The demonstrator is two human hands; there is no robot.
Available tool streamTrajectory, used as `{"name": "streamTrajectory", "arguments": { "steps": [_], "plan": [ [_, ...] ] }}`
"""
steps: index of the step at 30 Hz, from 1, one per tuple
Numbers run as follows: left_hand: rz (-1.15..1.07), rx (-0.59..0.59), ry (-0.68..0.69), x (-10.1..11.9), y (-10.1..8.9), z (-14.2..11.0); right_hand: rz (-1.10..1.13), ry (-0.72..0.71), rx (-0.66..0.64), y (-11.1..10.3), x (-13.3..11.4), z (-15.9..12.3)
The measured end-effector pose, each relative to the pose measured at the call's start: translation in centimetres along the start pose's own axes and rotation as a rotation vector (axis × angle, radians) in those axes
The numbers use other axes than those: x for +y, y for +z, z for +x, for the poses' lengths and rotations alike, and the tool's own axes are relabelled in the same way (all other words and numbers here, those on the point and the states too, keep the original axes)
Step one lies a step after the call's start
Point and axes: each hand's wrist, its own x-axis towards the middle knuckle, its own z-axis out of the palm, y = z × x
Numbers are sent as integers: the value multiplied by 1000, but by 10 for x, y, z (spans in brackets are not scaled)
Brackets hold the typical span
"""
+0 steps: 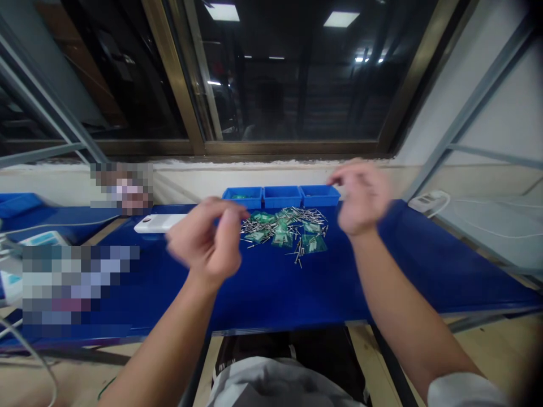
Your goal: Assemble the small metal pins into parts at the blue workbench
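Head view of a sorting station. The left hand (207,240), centre-left of the frame, is raised above the desk (271,288) with thumb and fingertips pinched together; motion blur hides whether anything small sits in the pinch. The right hand (360,195), centre-right, is likewise lifted and curled in a loose pinch near the right-most of three blue bins (280,196); its contents cannot be told either. Between and beyond the hands, at frame centre, lies the heap of metal pins (292,223) mixed with small green packets (314,243), resting on the blue desk surface just in front of the bins. A white device (159,223) lies to the left of the heap, behind the left hand.

Risks, as judged: pins are thin and loose, so a fast hand passing low could scatter them toward the near desk edge and onto the floor. A pin held only by fingertips may slip unnoticed. Strays already lie apart from the heap at its near side.
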Motion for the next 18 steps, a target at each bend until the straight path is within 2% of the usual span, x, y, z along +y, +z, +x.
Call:
{"name": "streamTrajectory", "arguments": {
  "steps": [2,5,7,10,14,18],
  "plan": [
    [23,-54,16,-14,19,10,-41,43,-140,25,24,-8],
    [82,-238,-81,-57,56,9,-152,120,-486,54,61,-32],
    [133,-350,-132,-86,75,-5,-234,167,-691,61,76,-48],
    [222,-543,-133,-116,87,-34,-319,206,-951,60,84,-66],
    [318,-724,-78,-125,88,-54,-369,276,-1131,57,88,-77],
    [310,-825,-39,-119,90,-53,-315,341,-1150,61,96,-82]
  ]
}}
